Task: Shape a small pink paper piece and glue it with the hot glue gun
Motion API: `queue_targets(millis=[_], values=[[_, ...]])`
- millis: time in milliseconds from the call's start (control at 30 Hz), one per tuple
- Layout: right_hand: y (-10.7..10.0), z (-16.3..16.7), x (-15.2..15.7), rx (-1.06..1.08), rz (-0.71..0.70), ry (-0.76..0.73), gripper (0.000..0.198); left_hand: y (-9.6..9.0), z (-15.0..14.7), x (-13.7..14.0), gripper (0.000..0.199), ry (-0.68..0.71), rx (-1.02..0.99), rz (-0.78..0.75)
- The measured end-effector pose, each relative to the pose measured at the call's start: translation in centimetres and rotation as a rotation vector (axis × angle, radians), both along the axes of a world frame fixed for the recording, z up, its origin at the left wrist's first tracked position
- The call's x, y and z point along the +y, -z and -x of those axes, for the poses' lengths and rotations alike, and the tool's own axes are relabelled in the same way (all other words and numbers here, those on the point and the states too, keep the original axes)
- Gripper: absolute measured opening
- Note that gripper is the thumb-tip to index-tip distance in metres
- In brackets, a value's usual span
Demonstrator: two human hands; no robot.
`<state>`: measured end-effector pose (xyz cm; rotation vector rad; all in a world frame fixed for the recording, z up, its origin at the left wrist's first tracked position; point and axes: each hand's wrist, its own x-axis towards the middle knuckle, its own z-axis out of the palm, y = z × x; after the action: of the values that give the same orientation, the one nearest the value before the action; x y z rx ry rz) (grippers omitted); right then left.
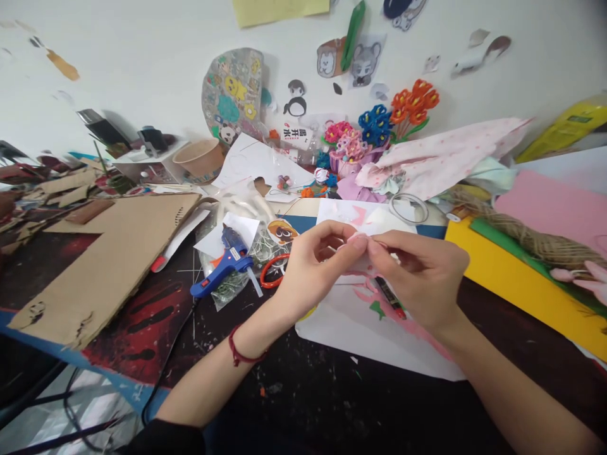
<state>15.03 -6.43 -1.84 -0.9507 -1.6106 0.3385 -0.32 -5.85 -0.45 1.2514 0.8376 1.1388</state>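
Note:
My left hand (313, 262) and my right hand (422, 272) meet over white paper, fingertips pinched together on a small pale pink piece (364, 268). It looks like thin fabric or paper, but the fingers hide most of it. Beneath them, on the white sheet (341, 322), lie a dark marker with a red end (389, 297), a green scrap (377, 309) and pink cut pieces. Red-orange scissor handles (272, 272) show just left of my left hand.
A blue glue gun (222, 272) with its cord rests to the left, beside cut cardboard (109, 265). Yellow board (521, 284) and a twine roll (512, 230) lie right. Behind are pink dotted fabric (446, 158), pipe-cleaner flowers (374, 126) and a bowl (199, 158).

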Motion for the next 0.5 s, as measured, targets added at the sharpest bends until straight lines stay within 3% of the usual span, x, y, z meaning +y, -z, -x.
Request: queue_targets(millis=[500], values=[[0.25, -0.21, -0.25, -0.078, -0.034, 0.041, 0.017, 0.04, -0.06, -0.06, 0.024, 0.021, -0.004, 0.006]])
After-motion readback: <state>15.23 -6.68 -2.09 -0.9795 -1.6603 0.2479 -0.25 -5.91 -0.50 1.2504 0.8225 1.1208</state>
